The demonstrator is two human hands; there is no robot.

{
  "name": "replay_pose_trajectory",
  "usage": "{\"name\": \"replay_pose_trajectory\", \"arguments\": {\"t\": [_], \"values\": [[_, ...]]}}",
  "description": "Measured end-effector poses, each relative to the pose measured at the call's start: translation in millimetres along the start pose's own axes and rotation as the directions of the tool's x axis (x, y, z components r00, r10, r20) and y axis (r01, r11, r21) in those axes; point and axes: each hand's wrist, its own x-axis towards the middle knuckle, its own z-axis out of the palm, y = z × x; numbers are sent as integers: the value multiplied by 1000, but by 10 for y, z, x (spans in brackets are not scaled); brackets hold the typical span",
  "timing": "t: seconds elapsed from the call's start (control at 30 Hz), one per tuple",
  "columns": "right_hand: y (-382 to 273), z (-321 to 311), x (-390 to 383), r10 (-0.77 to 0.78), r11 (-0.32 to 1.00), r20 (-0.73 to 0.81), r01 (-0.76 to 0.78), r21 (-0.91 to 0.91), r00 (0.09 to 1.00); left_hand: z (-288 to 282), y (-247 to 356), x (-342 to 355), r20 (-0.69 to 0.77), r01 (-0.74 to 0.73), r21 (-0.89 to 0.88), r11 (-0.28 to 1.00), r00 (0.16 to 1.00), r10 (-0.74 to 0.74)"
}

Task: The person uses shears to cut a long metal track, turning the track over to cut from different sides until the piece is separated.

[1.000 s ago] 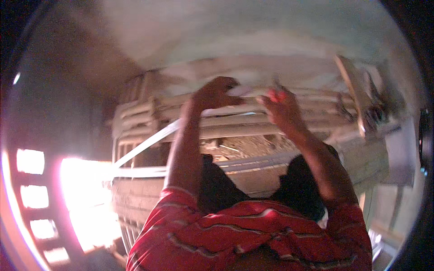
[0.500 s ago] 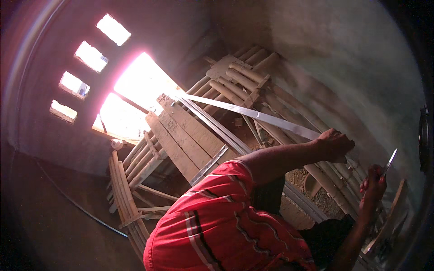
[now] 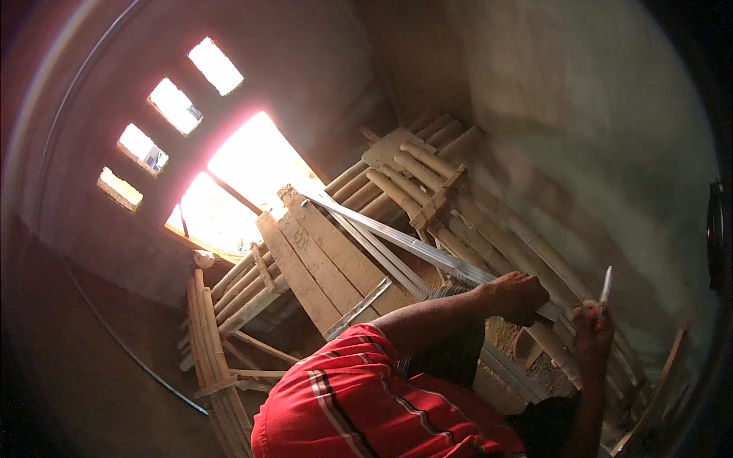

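My left hand is closed around a long, thin metal channel. Silvery and ribbed, it slants from the plank platform at the upper left down to my grip and shows a little beyond it. To the right, my right hand is closed on a narrow, pale blade-like tool, its tip pointing up. The tool's lower part is hidden in my fingers, so its exact kind is unclear. The tool and the channel's near end are apart.
Dusty planks carry more metal channels and a short metal strip. Bamboo scaffolding runs along the right wall, and a bamboo frame stands at left. Bright openings pierce the far wall. A cable lies at left.
Both hands have shifted left, and my left hand is lower. The channel has turned, showing its ribbed face rather than a smooth one. The tool is more upright. The view has shifted slightly.
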Motion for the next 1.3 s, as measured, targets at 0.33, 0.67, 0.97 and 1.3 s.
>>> {"name": "replay_pose_trajectory", "arguments": {"t": [0.33,0.67,0.97,1.3], "values": [[-350,405,2,140,988,245,-153,36,959,-141,140,-220,-43,41,-29,999,998,-42],[-611,560,-13,362,911,213,-392,126,908,-202,68,-375,-254,-80,-233,969,967,18],[-821,591,-151,236,929,324,-311,201,916,-149,-1815,-1402,-811,688,-461,560,-70,-581],[-839,577,-161,216,950,285,-269,160,934,509,-2266,-2033,43,-503,-863,-50,27,-999]]}}
